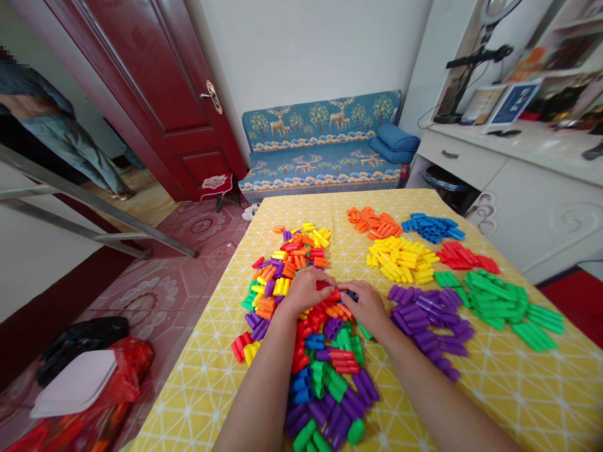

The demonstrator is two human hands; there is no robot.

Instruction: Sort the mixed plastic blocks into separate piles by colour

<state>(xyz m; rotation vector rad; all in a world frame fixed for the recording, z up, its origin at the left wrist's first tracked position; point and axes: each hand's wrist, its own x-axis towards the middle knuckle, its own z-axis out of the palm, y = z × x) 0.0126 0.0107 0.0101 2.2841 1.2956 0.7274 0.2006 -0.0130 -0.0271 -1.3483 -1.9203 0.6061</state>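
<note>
Both my hands are over a long mixed pile of plastic toy building pieces (301, 257), shaped like joined tubes with rounded tips. My left hand (307, 290) is closed, its fingers and thumb on a red plastic piece (335, 294). From the other side my right hand (366, 306) pinches towards the same red piece; its fingertips are partly hidden. A blue piece (353, 296) shows by the right fingers, and I cannot tell whether it is held. Under and around both hands lie red, orange, purple, green, yellow and blue pieces.
To the right are single-colour heaps: orange (374, 223), blue (433, 227), yellow (402, 258), red (466, 257), purple (428, 320) and green (499, 298). They share a yellow patterned tablecloth (188, 402). Beyond stand a blue sofa (311, 166) and a white cabinet (532, 182); a person (70, 132) is at left.
</note>
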